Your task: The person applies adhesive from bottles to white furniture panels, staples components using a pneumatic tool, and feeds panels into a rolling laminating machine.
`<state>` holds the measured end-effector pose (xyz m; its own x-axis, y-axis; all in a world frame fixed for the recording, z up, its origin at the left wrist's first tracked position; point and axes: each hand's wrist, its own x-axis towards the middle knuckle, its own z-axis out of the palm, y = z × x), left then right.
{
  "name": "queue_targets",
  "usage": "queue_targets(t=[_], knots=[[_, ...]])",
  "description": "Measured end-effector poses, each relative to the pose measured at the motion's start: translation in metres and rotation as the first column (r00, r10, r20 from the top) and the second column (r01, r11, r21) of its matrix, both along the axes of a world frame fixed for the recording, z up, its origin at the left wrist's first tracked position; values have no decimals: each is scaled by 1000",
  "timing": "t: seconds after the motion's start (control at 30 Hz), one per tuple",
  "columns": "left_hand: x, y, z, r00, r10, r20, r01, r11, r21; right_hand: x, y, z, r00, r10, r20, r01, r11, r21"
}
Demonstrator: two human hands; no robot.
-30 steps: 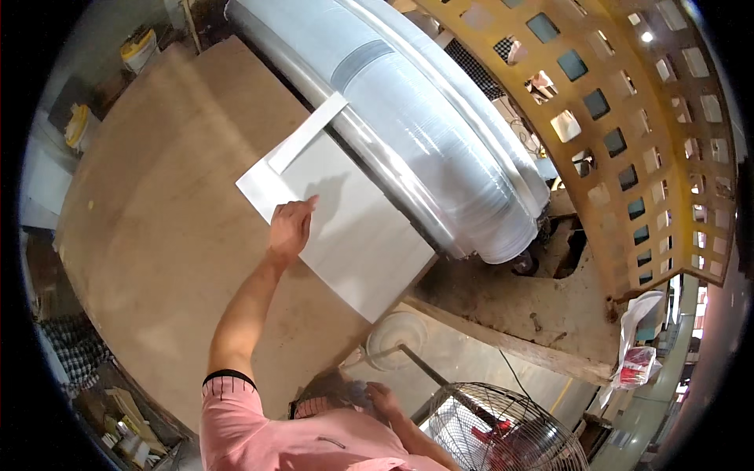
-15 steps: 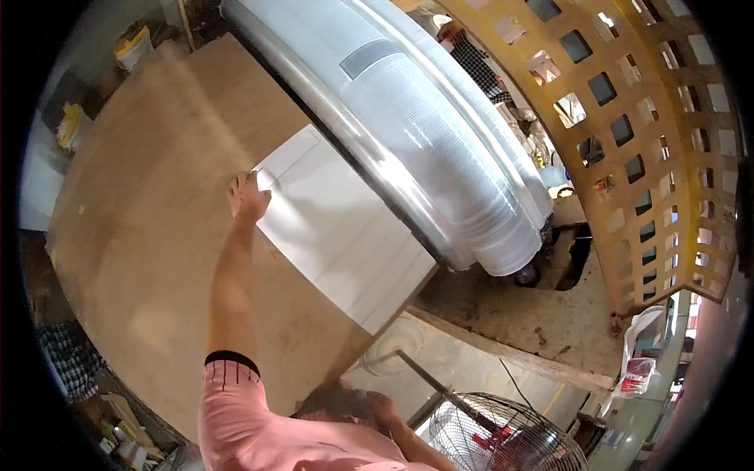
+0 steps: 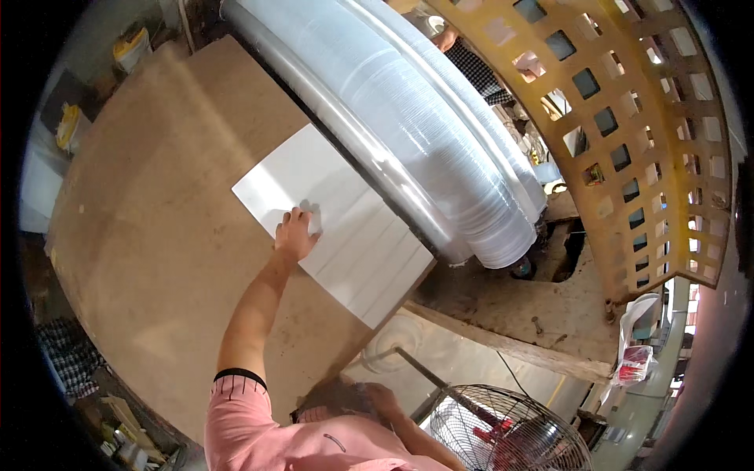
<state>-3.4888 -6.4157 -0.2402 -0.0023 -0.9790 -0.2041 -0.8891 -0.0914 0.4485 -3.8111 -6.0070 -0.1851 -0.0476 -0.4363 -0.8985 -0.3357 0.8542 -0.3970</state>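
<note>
Several flat white sheets (image 3: pixel 338 180) lie overlapped in a row on the brown board, along the big roller, with the edges of the nearer ones showing as lines. On the near edge of the leftmost sheet rests my left hand (image 3: pixel 294 234), palm down and fingers apart, holding nothing. A shadow of the hand falls on the white surface. My right hand (image 3: pixel 382 399) is low, close to my body beyond the board's near corner; its fingers are too dim and blurred to read.
A large roller (image 3: pixel 424 118) wrapped in clear film runs along the board (image 3: pixel 157 235). Right of it stands a yellow perforated guard (image 3: pixel 605 118). A caged fan (image 3: pixel 510 432) is at the lower right. Behind the roller, another person's checked sleeve (image 3: pixel 475 74) shows.
My left hand has moved right and nearer, from the sheets' far left corner onto their near edge. The white area now reaches farther left. The grey patch on the roller is gone from view.
</note>
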Motion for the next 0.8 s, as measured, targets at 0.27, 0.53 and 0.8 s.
queue_targets(t=[0.27, 0.53, 0.8], knots=[[-3, 2, 7, 999, -18, -31, 18, 1000, 9, -1, 14, -2, 998, -55, -29, 57, 997, 59], [-5, 6, 18, 997, -31, -68, 13, 969, -248, -2, 21, 11, 992, -88, 94, 92, 995, -34], [-2, 10, 58, 950, -190, -248, 48, 873, -486, -2, 29, -4, 993, -76, 91, 77, 997, -1]])
